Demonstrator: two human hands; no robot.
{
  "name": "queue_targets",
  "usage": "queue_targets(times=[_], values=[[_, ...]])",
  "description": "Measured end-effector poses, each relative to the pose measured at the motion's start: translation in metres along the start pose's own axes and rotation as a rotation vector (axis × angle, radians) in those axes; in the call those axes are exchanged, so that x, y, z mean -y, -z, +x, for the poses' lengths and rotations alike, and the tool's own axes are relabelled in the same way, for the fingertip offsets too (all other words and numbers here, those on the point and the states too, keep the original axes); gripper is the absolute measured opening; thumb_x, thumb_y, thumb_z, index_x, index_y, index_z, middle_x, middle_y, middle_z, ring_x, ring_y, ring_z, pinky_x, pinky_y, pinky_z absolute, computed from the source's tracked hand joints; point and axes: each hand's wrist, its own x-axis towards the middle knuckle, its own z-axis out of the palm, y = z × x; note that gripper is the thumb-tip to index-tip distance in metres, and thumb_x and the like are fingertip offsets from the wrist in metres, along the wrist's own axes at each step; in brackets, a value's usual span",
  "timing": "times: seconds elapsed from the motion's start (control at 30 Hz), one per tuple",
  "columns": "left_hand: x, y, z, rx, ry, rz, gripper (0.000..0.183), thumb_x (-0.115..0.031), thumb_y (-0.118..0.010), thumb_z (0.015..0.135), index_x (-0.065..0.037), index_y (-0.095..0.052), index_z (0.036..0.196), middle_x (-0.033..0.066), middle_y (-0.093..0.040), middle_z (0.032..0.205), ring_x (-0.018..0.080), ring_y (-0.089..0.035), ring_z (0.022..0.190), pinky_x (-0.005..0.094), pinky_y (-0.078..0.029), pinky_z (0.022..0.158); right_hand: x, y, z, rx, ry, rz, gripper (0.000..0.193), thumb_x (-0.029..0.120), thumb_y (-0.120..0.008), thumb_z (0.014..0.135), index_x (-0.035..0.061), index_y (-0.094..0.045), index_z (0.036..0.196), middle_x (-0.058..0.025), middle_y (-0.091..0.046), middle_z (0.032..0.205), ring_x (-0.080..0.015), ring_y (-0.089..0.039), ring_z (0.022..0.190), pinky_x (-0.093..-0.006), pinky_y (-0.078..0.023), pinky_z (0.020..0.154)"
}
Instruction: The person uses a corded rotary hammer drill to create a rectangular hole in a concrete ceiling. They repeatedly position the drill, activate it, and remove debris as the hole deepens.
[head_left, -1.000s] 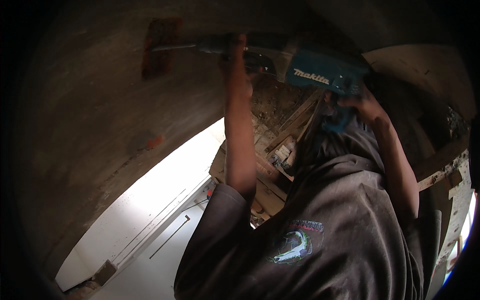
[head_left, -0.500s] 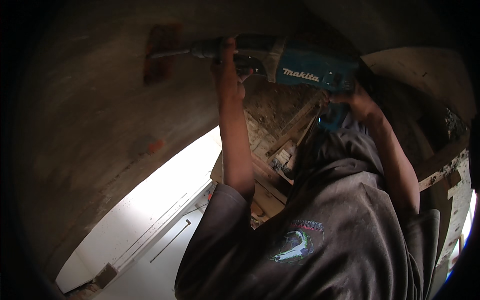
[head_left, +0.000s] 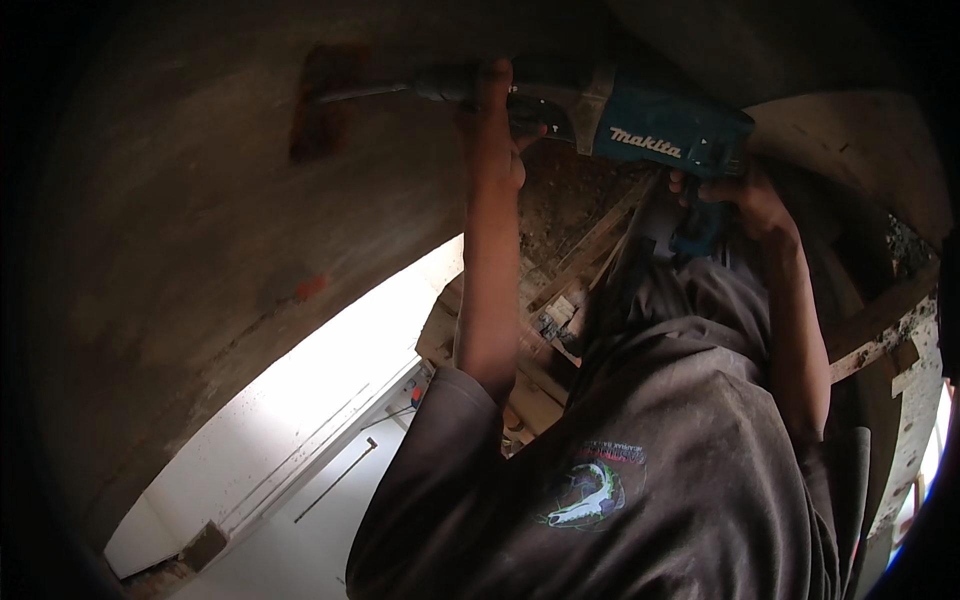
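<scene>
A teal and black rotary hammer (head_left: 665, 125) lies crosswise at the top of the view. Its long thin bit (head_left: 365, 92) points left, with the tip over a reddish-brown broken patch (head_left: 325, 105) in the grey plastered wall. Near the chuck, my left hand (head_left: 493, 135) is closed around the front of the tool, thumb up along the near side. At the back end, my right hand (head_left: 750, 200) grips the rear handle; some of its fingers are hidden behind the handle.
The rough grey wall (head_left: 200, 260) curves down the left side, with a small orange-red spot (head_left: 311, 288) lower on it. Boards and rubble (head_left: 560, 315) lie below the tool. A bright opening (head_left: 350, 350) shows a pale surface with a thin rod (head_left: 338, 480).
The rotary hammer has shifted right with both hands, and its bit tip has drawn back slightly across the reddish-brown patch. My left forearm has moved right too.
</scene>
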Motion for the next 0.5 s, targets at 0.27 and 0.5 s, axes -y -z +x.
queue_targets(times=[0.27,0.5], values=[[0.004,0.007,0.019,-0.066,-0.002,0.116,0.052,-0.053,-0.076,0.082,-0.015,-0.061,0.114,0.0013,-0.062,0.099,0.0122,-0.063,0.084,0.0302,-0.051,0.059,-0.036,0.013,0.023,0.024,-0.07,0.081,0.057,0.004,-0.066,0.066,-0.0012,-0.057,0.122,-0.0124,-0.067,0.101,-0.0246,-0.066,0.094,-0.0389,-0.055,0.081],[0.003,0.018,0.026,-0.079,-0.015,0.195,0.059,-0.058,-0.07,0.084,-0.019,-0.06,0.127,-0.0001,-0.062,0.1,0.0133,-0.061,0.083,0.0303,-0.05,0.066,-0.06,0.013,0.044,0.068,0.011,0.044,0.037,0.004,-0.07,0.07,0.0002,-0.063,0.106,-0.0104,-0.068,0.091,-0.0212,-0.067,0.083,-0.0349,-0.053,0.077]])
